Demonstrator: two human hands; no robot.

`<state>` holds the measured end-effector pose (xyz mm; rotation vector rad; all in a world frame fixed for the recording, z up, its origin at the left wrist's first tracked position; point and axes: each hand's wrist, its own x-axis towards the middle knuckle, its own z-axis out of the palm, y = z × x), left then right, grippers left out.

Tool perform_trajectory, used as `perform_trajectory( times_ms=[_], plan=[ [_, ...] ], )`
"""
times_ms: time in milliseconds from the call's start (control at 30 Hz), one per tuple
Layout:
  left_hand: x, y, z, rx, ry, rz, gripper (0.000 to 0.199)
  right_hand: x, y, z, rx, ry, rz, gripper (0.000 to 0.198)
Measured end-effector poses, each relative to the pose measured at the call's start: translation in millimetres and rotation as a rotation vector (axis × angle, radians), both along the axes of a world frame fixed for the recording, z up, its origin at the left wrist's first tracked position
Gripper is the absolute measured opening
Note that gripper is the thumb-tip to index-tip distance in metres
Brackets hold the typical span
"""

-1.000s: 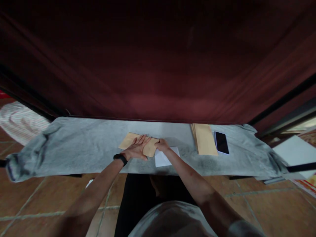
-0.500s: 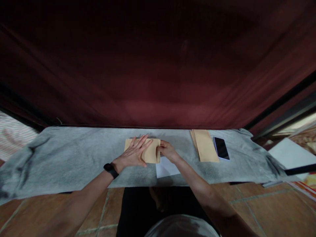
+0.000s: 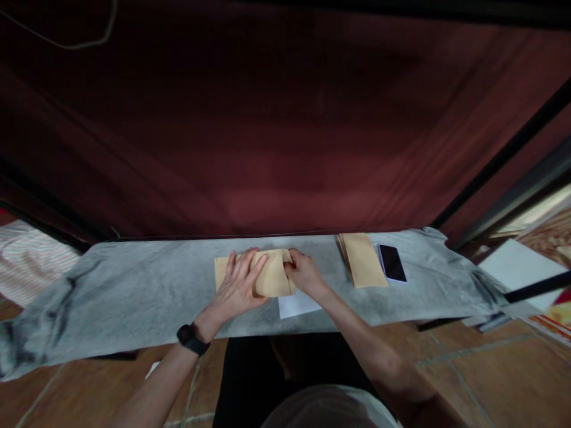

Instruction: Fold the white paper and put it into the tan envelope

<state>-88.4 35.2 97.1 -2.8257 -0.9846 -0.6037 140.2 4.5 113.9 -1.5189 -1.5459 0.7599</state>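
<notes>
A brown paper envelope (image 3: 273,278) lies lengthwise in front of me, its right end gaping and its upper side bulging. My left hand (image 3: 241,278), with a black band on the wrist, lies across the envelope's middle, thumb at the near edge and fingers over the far part, gripping it. At the open end is my right hand (image 3: 304,272), closed on the envelope's edge, with some fingertips hidden in the mouth. A white sheet of paper (image 3: 297,305) lies partly under the envelope and close to my right wrist.
To the right lie a stack of brown envelopes (image 3: 363,261) and a phone (image 3: 392,263). A grey cloth (image 3: 147,291) covers the narrow table. Behind it hangs a dark red fabric wall (image 3: 276,148). A white board (image 3: 517,270) stands beyond the right end.
My left hand's spread fingers have drawn closer together, and the envelope now bulges up beneath them. The envelope's mouth is wider. My right hand stays at the open end. The view has shifted slightly.
</notes>
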Motion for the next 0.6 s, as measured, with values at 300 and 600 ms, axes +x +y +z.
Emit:
perform_trajectory(
  times_ms=[300, 600],
  plan=[
    [24, -25, -18.8, -0.002, 0.023, 0.1, 0.103, 18, -40, -11, 0.202, -0.381, -0.154, 0.023],
    [41, -43, -41.2, 0.052, 0.096, 0.146, 0.093, 22, -37, -44, -0.213, -0.212, -0.111, 0.026]
  ],
)
